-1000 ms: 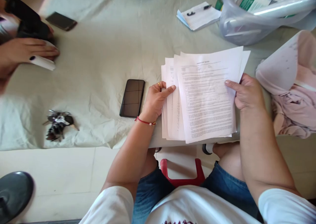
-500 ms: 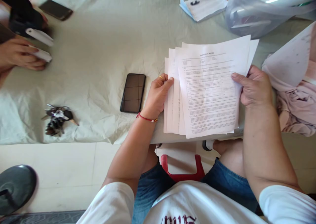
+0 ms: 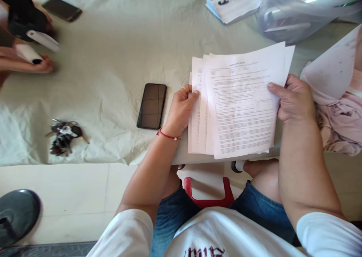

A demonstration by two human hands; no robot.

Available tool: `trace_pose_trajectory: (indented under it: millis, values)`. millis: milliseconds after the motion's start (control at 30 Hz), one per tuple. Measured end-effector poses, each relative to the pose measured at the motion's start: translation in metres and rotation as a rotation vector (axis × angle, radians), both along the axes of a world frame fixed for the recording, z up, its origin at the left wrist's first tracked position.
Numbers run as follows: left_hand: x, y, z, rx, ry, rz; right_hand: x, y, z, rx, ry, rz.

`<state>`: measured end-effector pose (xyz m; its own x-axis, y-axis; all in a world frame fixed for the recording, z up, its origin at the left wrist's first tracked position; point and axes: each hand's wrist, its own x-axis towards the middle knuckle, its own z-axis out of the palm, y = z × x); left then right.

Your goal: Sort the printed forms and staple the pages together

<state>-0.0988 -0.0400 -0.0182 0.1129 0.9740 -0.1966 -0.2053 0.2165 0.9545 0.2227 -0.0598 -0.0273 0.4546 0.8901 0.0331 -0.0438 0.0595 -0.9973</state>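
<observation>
Several printed sheets of paper (image 3: 241,110), loosely stacked and fanned out toward the left, are held up at the table's front edge. My left hand (image 3: 182,104) pinches their left side, thumb on top and fingers underneath. On the right side, my right hand (image 3: 295,98) grips the sheets with its thumb on the top page and the other fingers behind. The top page carries a heading and dense lines of small text. Just left of my left hand lies a black smartphone (image 3: 152,106), its screen dark.
Keys (image 3: 66,134) lie on the cloth-covered table (image 3: 113,53) at left. Another person's hand (image 3: 31,62) holds a white object near a second phone (image 3: 62,8). A notepad (image 3: 237,6) with a pen, a plastic bag (image 3: 288,19) and pink cloth (image 3: 339,117) are at right.
The sheets have shifted slightly in my hands, their upper left corners a little lower. At left, the other person's hand has turned with its white object.
</observation>
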Motion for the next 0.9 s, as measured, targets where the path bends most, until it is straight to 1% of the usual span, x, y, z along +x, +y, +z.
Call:
trace_pose_trajectory:
  millis: [167, 300, 400, 533, 667, 767, 900]
  values:
    - [0.001, -0.001, -0.003, 0.028, -0.018, 0.000, 0.006, 0.001, -0.001, 0.024, -0.007, -0.008]
    - [0.000, -0.001, -0.001, -0.004, 0.027, 0.009, 0.007, 0.001, -0.002, 0.028, -0.007, -0.022]
    - [0.001, -0.003, 0.002, -0.022, 0.012, -0.001, 0.005, 0.001, -0.004, 0.030, -0.016, -0.041]
    - [0.002, -0.004, 0.004, -0.048, 0.038, -0.005, 0.000, 0.001, -0.005, -0.006, -0.014, -0.053]
    - [0.002, -0.003, 0.002, -0.019, 0.031, -0.002, -0.005, 0.001, -0.002, -0.011, -0.017, -0.069]
    - [0.002, -0.003, 0.002, -0.019, 0.023, -0.025, -0.007, 0.000, 0.000, -0.011, -0.001, -0.075]
    - [0.004, -0.007, 0.006, -0.073, 0.022, -0.079, -0.008, -0.002, -0.001, -0.010, 0.003, -0.077]
